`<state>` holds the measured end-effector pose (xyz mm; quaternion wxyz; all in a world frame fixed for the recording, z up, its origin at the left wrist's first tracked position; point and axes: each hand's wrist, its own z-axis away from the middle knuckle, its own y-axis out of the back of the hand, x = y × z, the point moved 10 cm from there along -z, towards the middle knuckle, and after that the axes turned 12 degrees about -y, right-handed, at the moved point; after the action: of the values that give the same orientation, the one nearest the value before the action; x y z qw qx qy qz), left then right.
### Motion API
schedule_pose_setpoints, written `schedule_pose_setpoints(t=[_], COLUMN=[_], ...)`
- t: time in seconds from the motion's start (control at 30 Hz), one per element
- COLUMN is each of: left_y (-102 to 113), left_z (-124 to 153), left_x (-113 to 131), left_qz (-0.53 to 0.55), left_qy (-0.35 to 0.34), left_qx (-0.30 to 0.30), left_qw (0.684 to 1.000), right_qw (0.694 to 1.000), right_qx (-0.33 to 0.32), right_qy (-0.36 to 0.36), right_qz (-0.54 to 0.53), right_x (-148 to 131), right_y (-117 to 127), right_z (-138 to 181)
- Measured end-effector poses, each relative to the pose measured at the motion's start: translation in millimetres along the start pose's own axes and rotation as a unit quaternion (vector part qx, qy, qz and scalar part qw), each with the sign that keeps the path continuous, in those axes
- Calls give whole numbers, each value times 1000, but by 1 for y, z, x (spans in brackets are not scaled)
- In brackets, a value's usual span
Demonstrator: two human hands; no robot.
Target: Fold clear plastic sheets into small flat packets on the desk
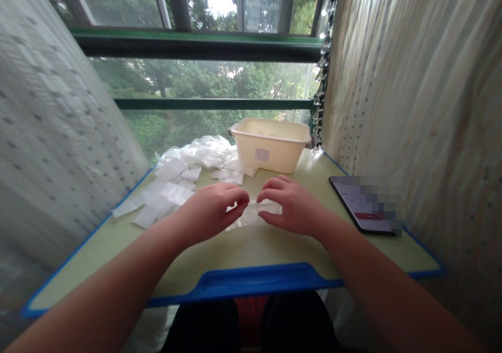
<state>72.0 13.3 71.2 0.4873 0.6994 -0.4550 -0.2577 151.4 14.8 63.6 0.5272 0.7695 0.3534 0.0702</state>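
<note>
A small clear plastic bag [251, 216] lies flat on the table in front of me, below both hands. Over its left side, my left hand [209, 209] is closed, thumb and index finger meeting at the tips. Whatever sits in that pinch, if anything, is too small to make out. My right hand [292, 204] hovers at the bag's right side, its thumb and fingers apart and curved, with nothing visible gripped. Beyond my left hand lies a loose heap of white and clear plastic bags [172, 172].
A cream plastic tub [270, 146] with a small label stands at the back of the pale green table [235, 256]. A phone or tablet [364, 206] lies on the right. Blue edging and a shallow tray groove [259, 281] run along the front. Curtains flank both sides.
</note>
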Motion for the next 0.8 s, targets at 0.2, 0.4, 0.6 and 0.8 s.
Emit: schedule_pose_setpoints(t=[0.2,0.4,0.6,0.8], left_y=[0,-12,-15,-27], left_z=[2,0,-5,3], left_x=[-3,-8,-7,0], left_qz=[-13,-103,-196,-150], left_qy=[7,23,18,7], left_qx=[9,1,-4,-108], left_qw=[1000,994,980,983], right_qw=[998,993,993,999], right_qx=[51,81,81,-44], right_qy=[26,54,57,-1], right_qz=[36,71,59,-6], right_x=[-2,-9,-11,3], right_y=[1,4,9,-6], right_z=[-2,1,2,3])
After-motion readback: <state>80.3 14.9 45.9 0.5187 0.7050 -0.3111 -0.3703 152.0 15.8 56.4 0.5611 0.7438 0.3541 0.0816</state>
